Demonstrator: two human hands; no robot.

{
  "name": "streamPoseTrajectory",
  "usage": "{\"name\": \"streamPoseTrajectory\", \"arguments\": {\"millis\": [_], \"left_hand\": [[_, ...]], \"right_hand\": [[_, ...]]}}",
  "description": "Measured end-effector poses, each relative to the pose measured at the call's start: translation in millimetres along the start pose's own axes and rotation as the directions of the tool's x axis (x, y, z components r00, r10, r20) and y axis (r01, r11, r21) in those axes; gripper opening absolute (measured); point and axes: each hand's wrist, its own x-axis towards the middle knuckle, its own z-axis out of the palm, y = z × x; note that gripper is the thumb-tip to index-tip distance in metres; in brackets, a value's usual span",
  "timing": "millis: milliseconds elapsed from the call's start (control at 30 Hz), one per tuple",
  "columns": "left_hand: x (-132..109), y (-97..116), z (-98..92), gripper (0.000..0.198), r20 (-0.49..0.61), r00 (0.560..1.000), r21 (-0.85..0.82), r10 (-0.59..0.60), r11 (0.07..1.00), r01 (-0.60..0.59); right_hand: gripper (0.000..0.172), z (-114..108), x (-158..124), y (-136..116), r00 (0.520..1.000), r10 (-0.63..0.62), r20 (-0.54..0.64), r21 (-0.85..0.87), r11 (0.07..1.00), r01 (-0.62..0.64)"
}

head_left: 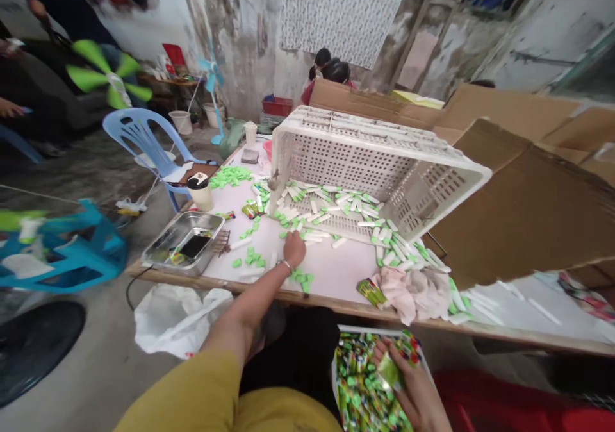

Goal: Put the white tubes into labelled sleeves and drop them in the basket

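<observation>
My left hand (pixel 294 249), with a metal bracelet at the wrist, rests its fingertips on the white tabletop (pixel 336 278) among scattered white tubes and green pieces. Whether it holds anything is hidden. A small heap of green pieces (pixel 300 279) lies just below it. An upturned white plastic crate (pixel 365 156) tilts over a spread of white-and-green tubes (pixel 336 211). Below the table edge, my right hand (pixel 406 374) grips a green packet (pixel 389 372) over a box of colourful green wrapped packets (pixel 365 387).
A steel tray (pixel 182 243), a paper cup (pixel 200 193) and green pieces (pixel 229 176) stand at the table's left. Cardboard sheets (pixel 519 207) and a pink cloth (pixel 413 294) lie right. A white plastic bag (pixel 180 320) is below the edge. People sit beyond.
</observation>
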Motion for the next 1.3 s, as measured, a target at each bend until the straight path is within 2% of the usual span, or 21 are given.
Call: {"name": "streamPoseTrajectory", "arguments": {"millis": [100, 200, 333, 433, 533, 600, 633, 700, 767, 800, 867, 1000, 1100, 1200, 1300], "left_hand": [[25, -17, -15.1, 0.029, -0.034, 0.996, 0.059, -0.077, 0.995, 0.079], [32, -26, -16.8, 0.026, -0.002, 0.996, 0.090, -0.091, 0.992, 0.091], [28, -29, -17.2, 0.020, 0.031, 0.998, 0.097, -0.053, 0.994, 0.050], [12, -23, -15.5, 0.020, 0.062, 0.998, 0.060, 0.012, 0.998, -0.016], [-20, -8, -7.5, 0.020, 0.144, 0.983, -0.008, 0.111, 0.994, -0.111], [-50, 6, 0.0, 0.019, 0.237, 0.950, -0.099, 0.204, 0.978, -0.185], [-65, 13, 3.9, 0.019, 0.294, 0.919, -0.178, 0.262, 0.960, -0.217], [-93, 27, 11.5, 0.021, 0.407, 0.818, -0.454, 0.407, 0.867, -0.205], [-112, 39, 18.4, 0.023, 0.480, 0.734, -0.587, 0.480, 0.798, -0.138], [-118, 44, 21.4, 0.022, 0.505, 0.716, -0.607, 0.482, 0.788, -0.103], [-126, 51, 25.8, 0.018, 0.535, 0.709, -0.624, 0.459, 0.780, -0.034], [-135, 63, 25.2, 0.013, 0.537, 0.721, -0.674, 0.437, 0.737, 0.055], [-143, 70, 18.7, 0.013, 0.533, 0.753, -0.667, 0.387, 0.739, 0.093], [-148, 74, 15.1, 0.011, 0.524, 0.778, -0.649, 0.347, 0.754, 0.100], [-147, 72, 17.9, 0.014, 0.528, 0.764, -0.637, 0.370, 0.768, 0.068]], "right_hand": [[0.034, 35, 6, 3, 0.992, 0.114, 0.060, 0.070, 0.990, -0.118], [0.032, 62, 12, 6, 0.992, 0.096, 0.080, 0.088, 0.991, -0.103], [0.033, 82, 17, 1, 0.998, 0.052, 0.037, 0.115, 0.992, -0.056], [0.035, 89, 19, -8, 0.999, 0.040, -0.013, 0.162, 0.986, -0.037], [0.034, 91, 22, -15, 0.999, 0.032, -0.037, 0.185, 0.982, -0.024], [0.034, 92, 23, -18, 0.999, 0.011, -0.049, 0.171, 0.985, -0.002], [0.034, 92, 23, -18, 0.998, -0.006, -0.056, 0.156, 0.988, 0.014], [0.033, 92, 22, -19, 0.997, -0.050, -0.055, 0.111, 0.992, 0.056], [0.032, 89, 19, -20, 0.994, -0.105, -0.038, 0.056, 0.993, 0.107], [0.031, 87, 17, -21, 0.992, -0.126, -0.020, 0.028, 0.992, 0.126], [0.030, 81, 12, -22, 0.990, -0.140, 0.014, 0.004, 0.990, 0.140], [0.035, 68, 3, -27, 0.993, -0.105, 0.049, 0.083, 0.991, 0.101], [0.036, 61, 1, -30, 0.994, -0.101, 0.052, 0.121, 0.988, 0.094], [0.038, 56, 3, -30, 0.994, -0.104, 0.046, 0.121, 0.988, 0.098], [0.037, 48, 6, -28, 0.985, -0.166, 0.040, 0.043, 0.985, 0.165]]}}
